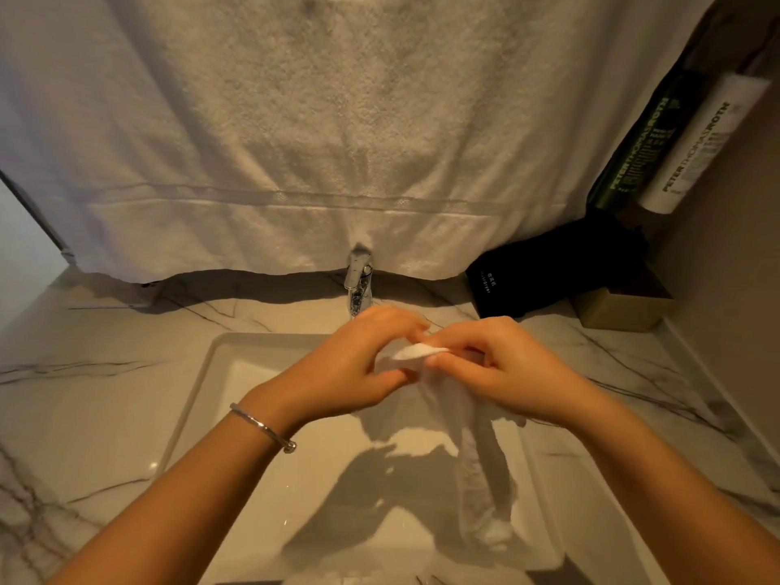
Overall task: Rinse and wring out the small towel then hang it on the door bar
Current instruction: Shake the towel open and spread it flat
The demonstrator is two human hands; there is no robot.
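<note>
Over the white rectangular sink (pixel 198 394) both my hands hold the small white towel (pixel 477 462). My left hand (pixel 354 365), with a silver bracelet on its wrist, grips the towel's top from the left. From the right, my right hand (pixel 498 365) pinches the same top edge. The rest of the towel hangs down in a long twisted strip into the basin. Just behind my hands stands the chrome faucet (pixel 358 285). I see no water stream. No door bar is in view.
A large white towel (pixel 316 141) hangs across the wall behind the faucet. At the back right of the marble counter (pixel 93 394) sit a black pouch (pixel 553 272), a tan box (pixel 620 306) and two tall bottles (pixel 671 145).
</note>
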